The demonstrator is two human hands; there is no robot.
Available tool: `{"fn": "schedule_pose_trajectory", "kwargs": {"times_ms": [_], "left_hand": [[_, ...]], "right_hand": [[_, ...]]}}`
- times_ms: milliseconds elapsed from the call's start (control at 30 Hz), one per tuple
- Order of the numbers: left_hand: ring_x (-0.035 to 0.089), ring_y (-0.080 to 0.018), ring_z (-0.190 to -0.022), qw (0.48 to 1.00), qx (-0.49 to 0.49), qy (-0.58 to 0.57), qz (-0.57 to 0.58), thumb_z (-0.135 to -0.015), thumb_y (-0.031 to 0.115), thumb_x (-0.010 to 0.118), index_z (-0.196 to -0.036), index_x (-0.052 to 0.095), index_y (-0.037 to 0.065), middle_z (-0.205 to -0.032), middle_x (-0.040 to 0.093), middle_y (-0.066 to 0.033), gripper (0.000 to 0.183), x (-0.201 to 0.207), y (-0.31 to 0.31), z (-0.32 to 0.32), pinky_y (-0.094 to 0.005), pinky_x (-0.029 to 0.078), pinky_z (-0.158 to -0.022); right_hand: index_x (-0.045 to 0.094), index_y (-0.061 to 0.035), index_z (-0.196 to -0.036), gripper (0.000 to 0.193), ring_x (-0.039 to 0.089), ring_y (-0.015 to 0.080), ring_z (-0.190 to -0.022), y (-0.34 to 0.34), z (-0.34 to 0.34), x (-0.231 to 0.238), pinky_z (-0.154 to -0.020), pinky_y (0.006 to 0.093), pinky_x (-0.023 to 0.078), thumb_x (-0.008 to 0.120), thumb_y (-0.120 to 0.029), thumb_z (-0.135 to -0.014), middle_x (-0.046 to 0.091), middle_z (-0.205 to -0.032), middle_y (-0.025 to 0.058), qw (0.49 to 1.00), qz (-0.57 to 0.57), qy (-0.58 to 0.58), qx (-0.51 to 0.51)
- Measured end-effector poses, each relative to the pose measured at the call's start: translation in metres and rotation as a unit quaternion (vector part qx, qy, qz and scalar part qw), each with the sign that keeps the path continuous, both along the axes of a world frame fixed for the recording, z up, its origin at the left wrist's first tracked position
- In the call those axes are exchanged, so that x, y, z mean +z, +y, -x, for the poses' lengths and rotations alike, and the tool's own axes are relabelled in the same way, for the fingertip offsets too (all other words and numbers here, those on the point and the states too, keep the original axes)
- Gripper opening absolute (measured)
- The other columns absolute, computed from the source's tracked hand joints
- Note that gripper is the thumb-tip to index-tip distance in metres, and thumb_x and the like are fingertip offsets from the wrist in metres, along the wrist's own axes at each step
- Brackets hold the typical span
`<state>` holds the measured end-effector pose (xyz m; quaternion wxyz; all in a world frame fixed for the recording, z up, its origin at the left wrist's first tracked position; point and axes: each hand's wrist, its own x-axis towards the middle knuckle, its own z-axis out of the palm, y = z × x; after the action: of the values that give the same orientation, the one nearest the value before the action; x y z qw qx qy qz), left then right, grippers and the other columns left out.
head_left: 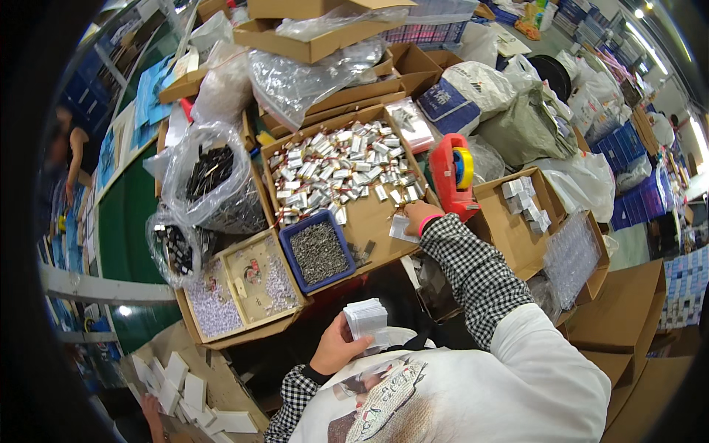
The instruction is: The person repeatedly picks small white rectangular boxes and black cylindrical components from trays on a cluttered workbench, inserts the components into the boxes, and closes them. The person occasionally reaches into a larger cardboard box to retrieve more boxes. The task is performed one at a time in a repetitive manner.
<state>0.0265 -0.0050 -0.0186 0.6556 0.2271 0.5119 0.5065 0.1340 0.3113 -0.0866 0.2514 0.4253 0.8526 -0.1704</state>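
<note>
My left hand point(340, 349) is closed around a thick stack of white paper cards point(365, 319), held in front of my body. My right hand point(419, 216), with a pink band at the wrist, reaches into the right front corner of a shallow cardboard box point(380, 225). Its fingers are curled; what they grip is partly hidden. A white slip point(402, 228) lies against the hand. Many silver battery cells point(340, 166) with red wires fill the rest of that box. A blue tray point(317, 251) of small metal parts stands in its front left corner, with dark pieces point(363, 252) beside it.
A red tape dispenser point(452, 177) stands just right of my right hand. Farther right, a carton point(509, 221) holds white blocks and bubble wrap point(570, 260). At left are a divided tray point(240, 284) of small parts and bags of black parts point(210, 173). Another person's hand point(150, 406) is near white boxes point(193, 391).
</note>
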Motion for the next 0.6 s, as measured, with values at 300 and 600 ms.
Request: {"fn": "schedule_pose_trajectory", "kwargs": {"times_ms": [300, 600], "left_hand": [[0.051, -0.0162, -0.107, 0.999, 0.03, -0.013, 0.015, -0.076, 0.004, 0.067, -0.125, 0.038, -0.002, -0.118, 0.051, -0.0091, 0.057, -0.006, -0.01, 0.009, -0.0309, 0.041, -0.094], [0.052, -0.0163, -0.107, 0.998, 0.045, -0.052, 0.008, -0.076, 0.005, 0.067, -0.126, 0.036, -0.003, -0.118, 0.051, -0.01, 0.059, -0.017, -0.002, 0.012, -0.0304, 0.04, -0.095]], "right_hand": [[0.067, -0.0092, -0.098, 0.034, 0.064, 0.0257, -0.084, -0.015, 0.041, -0.013, -0.077, 0.0343, 0.049, 0.064, -0.035, -0.077, 0.067, -0.089, 0.0114, 0.963, 0.12, 0.228, -0.074], [0.064, -0.0043, -0.097, 0.035, 0.061, 0.0348, -0.086, 0.023, -0.006, 0.033, -0.078, 0.0407, 0.049, 0.061, -0.034, -0.078, 0.064, -0.091, 0.0198, 0.988, -0.052, 0.135, -0.061]]}}
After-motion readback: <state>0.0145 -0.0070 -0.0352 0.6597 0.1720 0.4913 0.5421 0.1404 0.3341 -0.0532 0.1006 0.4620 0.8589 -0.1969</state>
